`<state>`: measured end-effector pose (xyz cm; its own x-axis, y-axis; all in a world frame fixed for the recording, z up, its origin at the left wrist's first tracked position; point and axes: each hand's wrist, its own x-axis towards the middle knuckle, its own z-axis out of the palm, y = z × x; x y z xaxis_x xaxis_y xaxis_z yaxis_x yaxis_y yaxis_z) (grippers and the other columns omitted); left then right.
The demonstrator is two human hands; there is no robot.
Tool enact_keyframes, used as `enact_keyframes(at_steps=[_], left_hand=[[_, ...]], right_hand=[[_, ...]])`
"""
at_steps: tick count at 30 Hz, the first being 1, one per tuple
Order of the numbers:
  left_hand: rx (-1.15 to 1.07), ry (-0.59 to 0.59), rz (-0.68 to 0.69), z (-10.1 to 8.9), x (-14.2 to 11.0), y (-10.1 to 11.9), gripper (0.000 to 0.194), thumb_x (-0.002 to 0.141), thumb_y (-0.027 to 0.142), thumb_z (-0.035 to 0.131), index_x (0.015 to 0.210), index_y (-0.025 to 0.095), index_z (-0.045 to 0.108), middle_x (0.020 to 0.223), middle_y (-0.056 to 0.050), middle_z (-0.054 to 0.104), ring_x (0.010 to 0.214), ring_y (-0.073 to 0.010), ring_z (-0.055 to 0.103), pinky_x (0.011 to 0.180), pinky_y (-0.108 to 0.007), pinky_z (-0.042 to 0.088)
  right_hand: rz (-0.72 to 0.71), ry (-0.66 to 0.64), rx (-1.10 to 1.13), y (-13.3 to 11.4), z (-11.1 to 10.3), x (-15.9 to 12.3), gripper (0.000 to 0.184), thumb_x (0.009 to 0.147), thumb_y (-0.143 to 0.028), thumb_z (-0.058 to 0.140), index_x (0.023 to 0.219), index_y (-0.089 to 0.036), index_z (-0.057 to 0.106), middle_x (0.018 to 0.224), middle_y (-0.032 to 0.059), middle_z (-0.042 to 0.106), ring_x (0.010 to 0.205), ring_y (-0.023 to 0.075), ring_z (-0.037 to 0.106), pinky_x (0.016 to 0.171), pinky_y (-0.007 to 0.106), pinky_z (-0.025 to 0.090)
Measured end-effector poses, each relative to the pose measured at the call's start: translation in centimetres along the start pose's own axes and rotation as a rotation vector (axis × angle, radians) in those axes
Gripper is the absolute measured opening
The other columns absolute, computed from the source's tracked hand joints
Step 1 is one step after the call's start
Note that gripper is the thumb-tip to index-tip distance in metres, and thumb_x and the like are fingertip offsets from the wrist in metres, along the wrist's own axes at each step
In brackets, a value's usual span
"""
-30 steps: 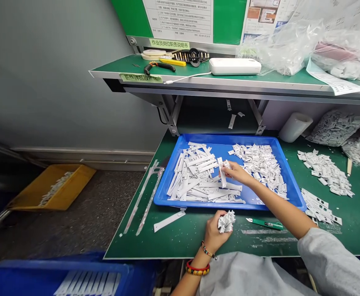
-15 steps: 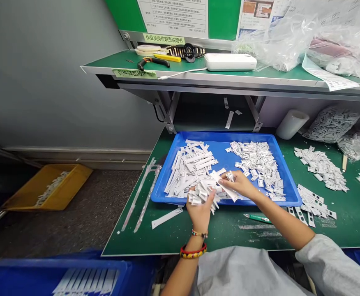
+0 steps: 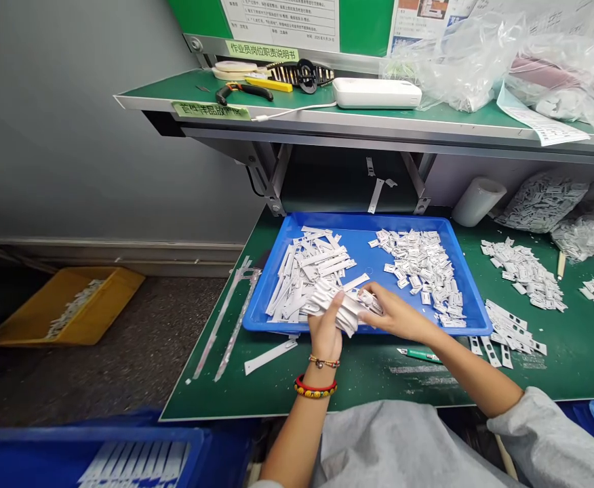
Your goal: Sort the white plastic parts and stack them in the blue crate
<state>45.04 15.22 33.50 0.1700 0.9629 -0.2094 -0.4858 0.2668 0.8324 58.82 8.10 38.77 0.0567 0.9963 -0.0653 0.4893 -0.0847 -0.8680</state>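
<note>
Over a blue plastic tray, a loose bunch of white punched strips is held up by both hands near the tray's lower rim (whether they are paper or film cannot be told from this view). The left hand is wrapped around the bunch from below, its fingers curled closed on the strips. The right hand is reached in from the other side, and its fingers are pinched almost shut on the bunch's far end.

Inside the tray, a heap of long strips is lying to the left and a heap of small pieces to the right. More small pieces are spread on the green tabletop, and a green craft knife is lying just below the tray.

Two-handed handling of the bunch is judged to be the step in hand. A steady grip seems to be called for, since loose strips could slip into the heaps below.
</note>
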Motion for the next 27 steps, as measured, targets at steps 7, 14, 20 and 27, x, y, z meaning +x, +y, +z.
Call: enact_keyframes(at_steps=[7,14,20,27], left_hand=[[0.691,-0.016,0.592,-5.4,-1.5,0.2,0.038,0.069,0.039,0.082,0.093,0.018,0.060,0.079,-0.002,0.072,0.075,-0.0207,0.071,0.079,-0.036,0.059],[0.881,-0.692,1.029,-9.3,-5.1,-3.3,0.008,0.093,0.019,0.051,0.095,0.020,0.058,0.082,-0.004,0.074,0.075,-0.0161,0.071,0.069,-0.028,0.057],[1.026,-0.799,1.017,-9.2,-4.9,-4.5,0.019,0.094,0.024,0.046,0.104,0.018,0.062,0.091,-0.010,0.075,0.084,-0.0209,0.072,0.076,-0.035,0.057],[0.967,-0.591,0.765,-9.3,-3.5,-4.3,0.015,0.077,0.021,0.065,0.092,0.020,0.063,0.079,-0.004,0.073,0.067,-0.0184,0.070,0.063,-0.030,0.057]], right_hand=[[0.058,-0.143,0.459,0.1,-0.6,-1.4,0.029,0.099,-0.054,0.037,0.092,-0.026,0.039,0.081,-0.0016,0.046,0.061,0.0118,0.039,0.056,0.026,0.038],[0.086,-0.091,0.604,0.0,-0.1,-1.5,0.035,0.095,-0.059,0.046,0.096,-0.024,0.043,0.073,-0.0048,0.038,0.056,0.0092,0.028,0.050,0.024,0.026],[0.097,-0.043,0.691,0.1,0.0,-1.2,0.039,0.091,-0.061,0.052,0.100,-0.023,0.047,0.069,-0.0064,0.034,0.053,0.0076,0.021,0.045,0.023,0.019],[0.106,0.079,0.556,1.0,0.5,-2.0,0.038,0.093,-0.060,0.047,0.102,-0.023,0.048,0.070,-0.0052,0.039,0.055,0.0086,0.030,0.047,0.022,0.025]])
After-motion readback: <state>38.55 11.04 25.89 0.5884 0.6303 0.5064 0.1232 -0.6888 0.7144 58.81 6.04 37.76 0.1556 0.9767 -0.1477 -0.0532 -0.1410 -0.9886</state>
